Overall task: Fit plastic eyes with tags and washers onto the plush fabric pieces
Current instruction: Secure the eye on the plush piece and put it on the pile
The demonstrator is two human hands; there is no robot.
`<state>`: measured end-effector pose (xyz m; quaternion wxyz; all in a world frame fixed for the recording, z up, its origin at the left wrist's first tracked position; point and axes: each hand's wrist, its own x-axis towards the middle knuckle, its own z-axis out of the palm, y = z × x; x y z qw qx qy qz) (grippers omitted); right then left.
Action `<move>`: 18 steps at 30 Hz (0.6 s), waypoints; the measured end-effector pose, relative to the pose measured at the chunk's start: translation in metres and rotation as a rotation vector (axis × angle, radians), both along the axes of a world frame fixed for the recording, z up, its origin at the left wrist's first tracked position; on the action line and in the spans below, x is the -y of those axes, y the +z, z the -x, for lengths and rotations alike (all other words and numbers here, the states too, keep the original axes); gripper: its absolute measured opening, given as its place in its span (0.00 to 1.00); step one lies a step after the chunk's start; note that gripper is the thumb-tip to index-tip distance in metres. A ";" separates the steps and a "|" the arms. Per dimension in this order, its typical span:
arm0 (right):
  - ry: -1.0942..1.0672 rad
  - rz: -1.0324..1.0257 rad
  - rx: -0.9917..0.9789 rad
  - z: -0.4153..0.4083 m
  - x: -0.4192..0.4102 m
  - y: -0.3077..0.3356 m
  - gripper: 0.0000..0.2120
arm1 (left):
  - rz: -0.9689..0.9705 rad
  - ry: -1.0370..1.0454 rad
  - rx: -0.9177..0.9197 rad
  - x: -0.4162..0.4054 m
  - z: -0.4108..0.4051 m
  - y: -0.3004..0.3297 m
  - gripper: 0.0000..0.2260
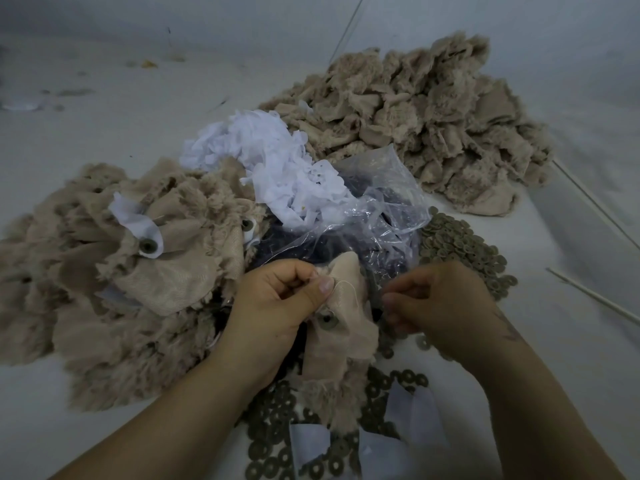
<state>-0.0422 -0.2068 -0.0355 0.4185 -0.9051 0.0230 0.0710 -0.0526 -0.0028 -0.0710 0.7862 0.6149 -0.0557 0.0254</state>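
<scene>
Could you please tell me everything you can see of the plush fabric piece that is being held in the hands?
The plush fabric piece is beige, its smooth woven backing facing up and shaggy pile showing along its lower edge. A round grey washer with a dark centre sits on the backing. The left hand pinches its upper part; the right hand is curled beside it, its hold unclear. It lies over scattered washers on the table.

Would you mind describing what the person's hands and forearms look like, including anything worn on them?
Both forearms are bare, with no sleeves in view and no gloves, rings, watch or bracelets visible. The left hand has short, unpainted nails; the thumbnail shows clearly. The right hand carries a dark marking, seemingly a small tattoo, near the wrist on its back; its design is too blurred to make out.
</scene>
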 end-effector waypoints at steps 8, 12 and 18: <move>0.161 -0.017 -0.199 0.008 -0.004 -0.006 0.05 | 0.088 -0.040 0.024 0.007 0.003 0.001 0.04; 0.050 -0.414 -0.180 0.006 -0.006 -0.011 0.07 | 0.060 -0.031 0.027 0.010 0.004 0.000 0.01; -0.035 -1.103 -0.426 0.006 -0.022 -0.018 0.12 | 0.004 0.023 0.023 0.016 0.004 0.000 0.01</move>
